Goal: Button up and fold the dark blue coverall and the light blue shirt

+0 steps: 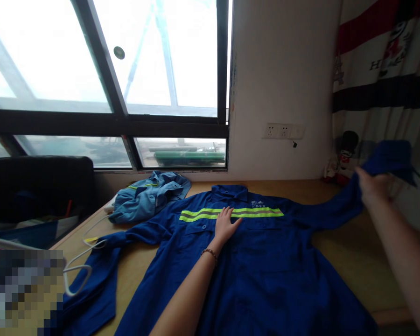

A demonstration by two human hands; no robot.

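Observation:
A dark blue work jacket (259,261) with a yellow-green reflective stripe across its chest lies spread on the table, collar towards the wall. My left hand (226,226) rests flat on its chest over the stripe, fingers apart. At the right, my right hand (375,186) grips the jacket's sleeve and holds it raised off the table, its cuff end flopping over beyond the fingers. The other sleeve (147,231) stretches left across the table.
On the wooden table (353,261), a light blue garment (147,196) lies crumpled at the back left, near a white cable (77,267). Behind are a window (175,56), a wall socket (283,131) and a patterned curtain (381,98). A black chair (38,177) stands left.

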